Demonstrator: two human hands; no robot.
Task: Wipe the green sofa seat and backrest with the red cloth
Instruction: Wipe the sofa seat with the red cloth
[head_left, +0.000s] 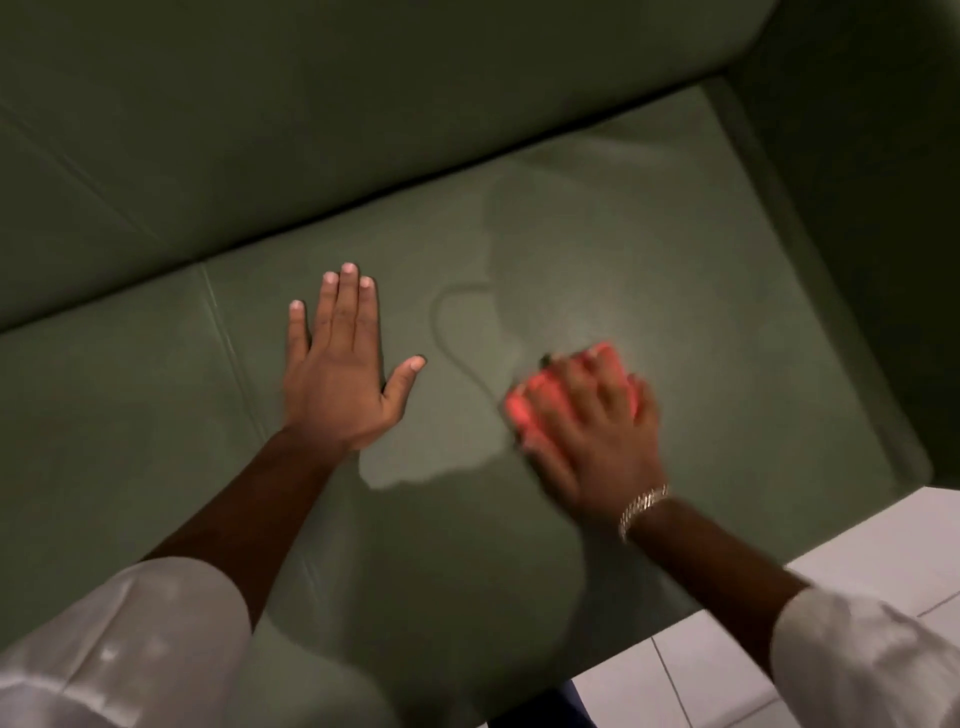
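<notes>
The green sofa seat (649, 249) fills most of the view, with its backrest (311, 104) across the top. My right hand (587, 421) presses the red cloth (524, 400) flat onto the seat at centre right; the cloth shows only between and around my fingers and is blurred. My left hand (343, 364) lies flat on the seat to the left of it, fingers spread, holding nothing. A lighter streaked patch on the seat (524, 249) runs from the backrest down to the cloth.
The sofa's right armrest (872, 208) rises along the right side. White tiled floor (779, 649) shows at the bottom right, past the seat's front edge. A seam (228, 338) divides the seat cushions to the left of my left hand.
</notes>
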